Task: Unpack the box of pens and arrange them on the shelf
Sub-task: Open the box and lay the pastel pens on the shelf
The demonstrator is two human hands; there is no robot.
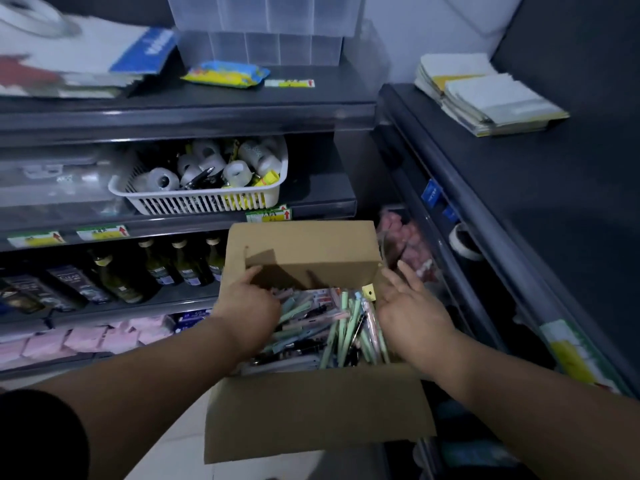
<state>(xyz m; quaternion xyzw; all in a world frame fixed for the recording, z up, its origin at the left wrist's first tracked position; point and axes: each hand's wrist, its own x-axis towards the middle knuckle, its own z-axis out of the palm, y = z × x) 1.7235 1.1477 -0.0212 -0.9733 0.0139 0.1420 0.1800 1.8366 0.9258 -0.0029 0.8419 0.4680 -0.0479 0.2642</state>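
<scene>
Two bare forearms are stretching out from under the camera, over the near side of an open brown cardboard box (311, 410), which is sitting low in the corner where two runs of dark grey metal shelving (180, 114) are meeting. Slim plastic pens (341, 327), mint green, pink and black, some in clear packets, are filling the box in a loose heap. Those on the right side are lying with their long axes running from the person towards the shelves; those on the left are slanting across the box.

The left hand (247, 306) is sitting down in the left part of the heap, knuckles up, one finger pointing at the raised far flap (304, 251). Its other fingertips are lying buried among the pens, so I cannot tell whether it is gripping any. The right hand (412, 306) is hovering wide at the box's right edge, fingers straight and spread, palm turned towards the pens, holding nothing. To my eye the left hand is looking the readier for a first grab, with pens directly beneath it, while the lengthwise bundle is lying just left of the right palm.

Beyond the box, a white slotted plastic basket (201, 202) of clear tape rolls is resting on the shelf above. Dark glass bottles (180, 265) are standing in a row to the left, and a stack of white and yellow paper pads (485, 95) is lying on the right-hand run.
</scene>
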